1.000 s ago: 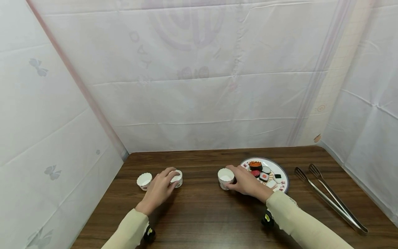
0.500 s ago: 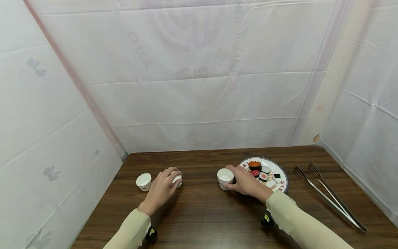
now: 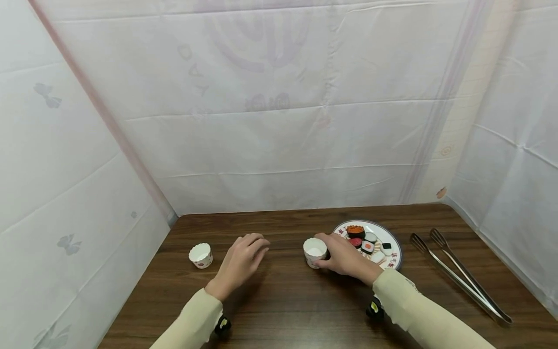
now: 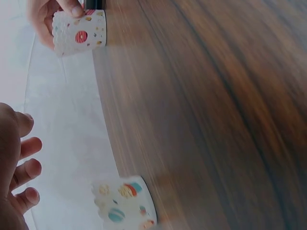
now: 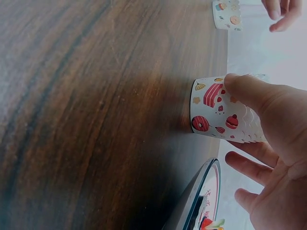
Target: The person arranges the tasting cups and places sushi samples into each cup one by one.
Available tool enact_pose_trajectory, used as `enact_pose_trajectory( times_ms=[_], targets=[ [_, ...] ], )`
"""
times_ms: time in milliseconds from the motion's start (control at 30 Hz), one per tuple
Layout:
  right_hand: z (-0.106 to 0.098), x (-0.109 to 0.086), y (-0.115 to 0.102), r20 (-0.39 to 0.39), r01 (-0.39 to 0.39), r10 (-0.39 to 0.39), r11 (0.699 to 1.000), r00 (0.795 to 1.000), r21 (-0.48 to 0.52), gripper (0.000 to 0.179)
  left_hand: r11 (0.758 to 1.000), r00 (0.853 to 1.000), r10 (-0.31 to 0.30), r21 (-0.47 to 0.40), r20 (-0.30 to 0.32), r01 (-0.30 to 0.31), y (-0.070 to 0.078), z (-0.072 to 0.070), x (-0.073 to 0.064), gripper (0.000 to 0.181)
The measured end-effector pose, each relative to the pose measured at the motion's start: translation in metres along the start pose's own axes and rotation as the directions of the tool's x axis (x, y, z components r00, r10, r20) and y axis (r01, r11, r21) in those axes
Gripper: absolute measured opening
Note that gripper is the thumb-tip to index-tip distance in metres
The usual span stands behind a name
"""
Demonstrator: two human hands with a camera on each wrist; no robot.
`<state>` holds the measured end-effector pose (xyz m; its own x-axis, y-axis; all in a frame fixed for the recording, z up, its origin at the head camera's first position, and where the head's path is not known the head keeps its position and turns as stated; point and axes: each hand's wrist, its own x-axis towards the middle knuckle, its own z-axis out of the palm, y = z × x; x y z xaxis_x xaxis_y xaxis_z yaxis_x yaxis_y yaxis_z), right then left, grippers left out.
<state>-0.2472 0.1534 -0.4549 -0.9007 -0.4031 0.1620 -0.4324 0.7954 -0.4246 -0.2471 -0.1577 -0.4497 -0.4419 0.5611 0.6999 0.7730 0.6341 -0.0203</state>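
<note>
My right hand [image 3: 342, 254] pinches a white paper baking cup [image 3: 315, 252] at its side, thumb on the near wall and fingers behind. Red cakes and donuts are printed on that cup in the right wrist view. My left hand [image 3: 244, 261] holds nothing; its fingers are loosely bent in the air. Another paper cup [image 3: 201, 255] stands upright to its left. In the left wrist view a cup [image 4: 125, 203] with teal and orange prints stands near the left fingers [image 4: 29, 167]. The spot where a middle cup stood is hidden behind the left hand in the head view.
A round plate [image 3: 396, 259] with several sushi pieces [image 3: 367, 247] sits just right of my right hand. Metal tongs [image 3: 468, 281] lie farther right on the brown wooden table [image 3: 296, 310]. White cloth [image 3: 270, 145] hangs behind and at both sides.
My left hand has let go of the middle cup and moved right, its fingers rising off it. The right hand keeps its hold on the same cup, nearly still.
</note>
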Motion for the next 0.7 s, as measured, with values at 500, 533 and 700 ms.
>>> enact_pose_trajectory(
  times_ms=[500, 533, 700],
  targets=[
    [0.0, -0.006, 0.001, -0.015, 0.049, -0.049, 0.999, 0.999, -0.009, 0.063, 0.994, 1.0, 0.002, -0.112, -0.008, -0.003, 0.023, 0.014, 0.023, 0.016],
    [0.0, -0.007, 0.0, -0.018, 0.057, -0.057, 0.998, 0.998, -0.01, 0.063, 0.994, 1.0, 0.011, -0.112, -0.007, -0.011, 0.024, 0.015, 0.024, 0.017],
    [-0.001, -0.01, 0.0, -0.025, 0.089, -0.089, 0.996, 0.996, -0.024, 0.062, 0.991, 0.999, 0.046, -0.123, 0.0, -0.045, 0.031, 0.018, 0.029, 0.019]
  ],
)
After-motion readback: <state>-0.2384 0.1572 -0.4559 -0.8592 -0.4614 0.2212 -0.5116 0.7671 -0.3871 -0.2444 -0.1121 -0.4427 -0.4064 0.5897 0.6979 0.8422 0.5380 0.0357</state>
